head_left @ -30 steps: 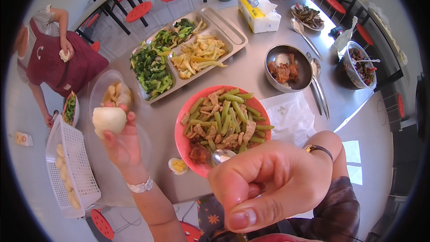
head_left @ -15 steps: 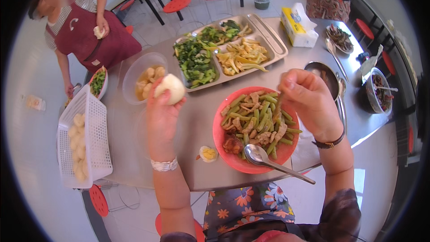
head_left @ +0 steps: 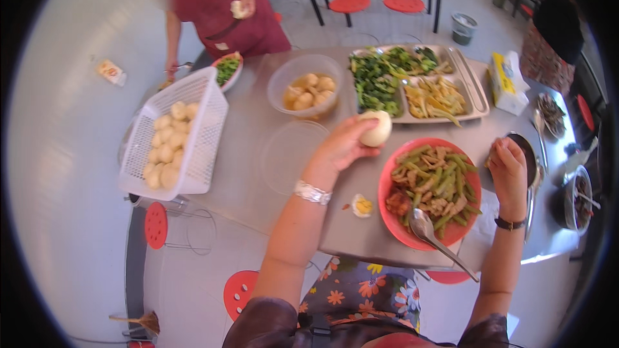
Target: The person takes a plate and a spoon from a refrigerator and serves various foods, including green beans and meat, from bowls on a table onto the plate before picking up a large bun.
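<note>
My left hand [head_left: 345, 145] is closed round a smooth white steamed bun [head_left: 376, 129], held up in front of the metal tray's near edge. To the right of the red bowl [head_left: 391, 229], my right hand [head_left: 509, 164] is raised with its fingertips pinched together; whatever sits in the pinch is too small to make out. Green beans with sliced meat [head_left: 442, 177] fill the bowl, and a metal spoon [head_left: 425, 229] rests over its near rim. Left of the bowl, a cut piece of boiled egg [head_left: 362, 205] lies on the table.
A divided metal tray [head_left: 474, 84] holds greens and yellow vegetables. Left of it stand a clear tub [head_left: 277, 90] of round pieces in broth and a white basket [head_left: 205, 154] of buns. A tissue box [head_left: 509, 84] is far right. A person in a maroon apron [head_left: 225, 13] stands across.
The view has swung left, so the table things sit further right in the picture. My left hand, still holding the bun, is nearer the bowl; my right hand has drawn away from it.
</note>
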`<state>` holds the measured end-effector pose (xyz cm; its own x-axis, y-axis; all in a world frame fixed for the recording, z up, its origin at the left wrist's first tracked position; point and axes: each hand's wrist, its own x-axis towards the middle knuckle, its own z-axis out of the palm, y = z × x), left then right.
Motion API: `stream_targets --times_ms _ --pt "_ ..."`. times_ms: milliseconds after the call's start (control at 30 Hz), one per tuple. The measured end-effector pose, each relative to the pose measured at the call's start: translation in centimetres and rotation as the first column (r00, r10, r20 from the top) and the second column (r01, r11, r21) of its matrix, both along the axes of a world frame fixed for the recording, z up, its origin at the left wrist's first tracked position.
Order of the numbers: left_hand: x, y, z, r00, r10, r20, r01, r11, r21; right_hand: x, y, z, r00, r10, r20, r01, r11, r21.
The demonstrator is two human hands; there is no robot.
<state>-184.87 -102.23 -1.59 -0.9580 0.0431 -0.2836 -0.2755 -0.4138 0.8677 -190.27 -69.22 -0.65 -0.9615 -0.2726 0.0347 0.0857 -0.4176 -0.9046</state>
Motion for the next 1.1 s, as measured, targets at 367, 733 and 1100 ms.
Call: stream_targets --times_ms 367,733,1100 --pt "-1.4 0.1 -2.3 0.989 0.150 0.003 -0.139 0.907 0.397 -0.6 0.0 0.0 0.997 0.069 0.018 -0.065 0.985 -0.163" --pt "-0.9 0.0 -0.9 0.996 0.039 -0.079 -0.030 0.993 0.110 -0.1 -0.8 -0.1 0.984 0.170 0.045 -0.159 0.970 -0.184" --pt "-7.2 -2.7 2.2 0.997 -0.071 0.015 0.067 0.982 0.179 -0.3 -1.2 -0.8 0.976 0.220 -0.002 -0.213 0.943 -0.254"
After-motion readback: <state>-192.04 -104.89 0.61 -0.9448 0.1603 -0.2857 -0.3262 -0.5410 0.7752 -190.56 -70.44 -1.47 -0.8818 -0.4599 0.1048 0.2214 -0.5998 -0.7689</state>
